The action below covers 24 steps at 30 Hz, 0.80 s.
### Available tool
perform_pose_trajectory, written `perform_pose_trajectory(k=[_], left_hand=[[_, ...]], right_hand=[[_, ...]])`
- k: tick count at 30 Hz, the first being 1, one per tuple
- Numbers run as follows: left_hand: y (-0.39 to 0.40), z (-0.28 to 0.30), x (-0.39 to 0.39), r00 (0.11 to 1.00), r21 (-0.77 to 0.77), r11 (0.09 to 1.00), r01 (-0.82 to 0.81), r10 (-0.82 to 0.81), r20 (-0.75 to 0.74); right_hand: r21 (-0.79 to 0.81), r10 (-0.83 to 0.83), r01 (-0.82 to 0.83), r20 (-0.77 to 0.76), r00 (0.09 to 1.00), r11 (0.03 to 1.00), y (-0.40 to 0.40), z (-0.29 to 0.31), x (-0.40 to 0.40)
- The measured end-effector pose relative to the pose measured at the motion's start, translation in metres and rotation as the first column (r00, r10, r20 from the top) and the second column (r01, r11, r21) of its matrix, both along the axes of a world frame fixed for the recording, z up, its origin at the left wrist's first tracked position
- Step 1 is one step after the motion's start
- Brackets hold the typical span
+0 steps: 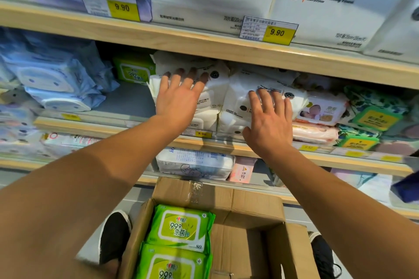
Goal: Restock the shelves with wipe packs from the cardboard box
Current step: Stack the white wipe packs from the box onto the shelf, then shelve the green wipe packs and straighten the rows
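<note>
A store aisle: wooden-edged shelves (204,46) fill the view, stacked with packaged tissues and wipes, yellow 9.90 price tags (276,33) clipped to the top edge. On the floor below stands an open cardboard box (244,229), its left side holding 2 green wipe packs (180,226) lying flat, one in front of the other. On the middle shelf, 2 stacks of white wipe packs (238,97) sit side by side, with another green pack (133,72) further back to their left. The left hand (179,95) lies flat, fingers spread, against the left white stack. The right hand (269,120) presses likewise on the right stack. Neither hand grasps anything; both are open. Dark shoes (114,235) flank the box.
</note>
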<state>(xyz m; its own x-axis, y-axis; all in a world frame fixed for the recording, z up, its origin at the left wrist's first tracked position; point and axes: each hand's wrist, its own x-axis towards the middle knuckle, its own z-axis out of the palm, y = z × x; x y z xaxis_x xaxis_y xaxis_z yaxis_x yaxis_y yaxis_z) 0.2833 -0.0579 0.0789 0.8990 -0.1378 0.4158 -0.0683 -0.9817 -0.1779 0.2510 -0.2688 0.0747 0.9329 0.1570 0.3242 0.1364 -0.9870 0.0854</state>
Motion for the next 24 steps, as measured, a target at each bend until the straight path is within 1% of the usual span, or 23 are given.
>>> perform_pose_trajectory(k=[3, 9, 13, 16, 18, 21, 24], left_hand=[[-0.004, 0.007, 0.012, 0.994, -0.081, 0.996, -0.033, 0.025, -0.106], [-0.002, 0.004, 0.019, 0.993, -0.096, 0.994, -0.052, 0.041, -0.115], [-0.004, 0.01, 0.013, 0.985, -0.131, 0.99, -0.05, 0.027, -0.171], [-0.003, 0.011, -0.008, 0.995, -0.182, 0.983, 0.001, -0.019, -0.101], [-0.002, 0.007, -0.033, 0.994, -0.214, 0.975, 0.065, -0.082, -0.072], [0.0, -0.008, -0.071, 0.984, -0.275, 0.954, 0.122, -0.152, -0.091], [0.002, -0.032, -0.114, 0.977, -0.301, 0.946, 0.123, -0.169, -0.131]], right_hand=[[0.006, -0.007, 0.007, -0.012, 1.0, 1.0, 0.003, -0.003, 0.0], [0.014, -0.006, 0.007, -0.01, 1.0, 1.0, 0.004, -0.005, 0.001], [0.037, 0.019, -0.018, -0.026, 0.999, 0.999, 0.003, 0.001, -0.005], [0.073, 0.072, -0.072, -0.008, 0.997, 0.995, 0.004, 0.002, -0.019], [0.076, 0.11, -0.107, -0.036, 0.993, 0.991, 0.005, -0.001, -0.035], [0.12, 0.154, -0.141, -0.108, 0.982, 0.983, 0.011, -0.017, -0.067], [0.158, 0.199, -0.172, -0.178, 0.964, 0.972, 0.017, -0.041, -0.103]])
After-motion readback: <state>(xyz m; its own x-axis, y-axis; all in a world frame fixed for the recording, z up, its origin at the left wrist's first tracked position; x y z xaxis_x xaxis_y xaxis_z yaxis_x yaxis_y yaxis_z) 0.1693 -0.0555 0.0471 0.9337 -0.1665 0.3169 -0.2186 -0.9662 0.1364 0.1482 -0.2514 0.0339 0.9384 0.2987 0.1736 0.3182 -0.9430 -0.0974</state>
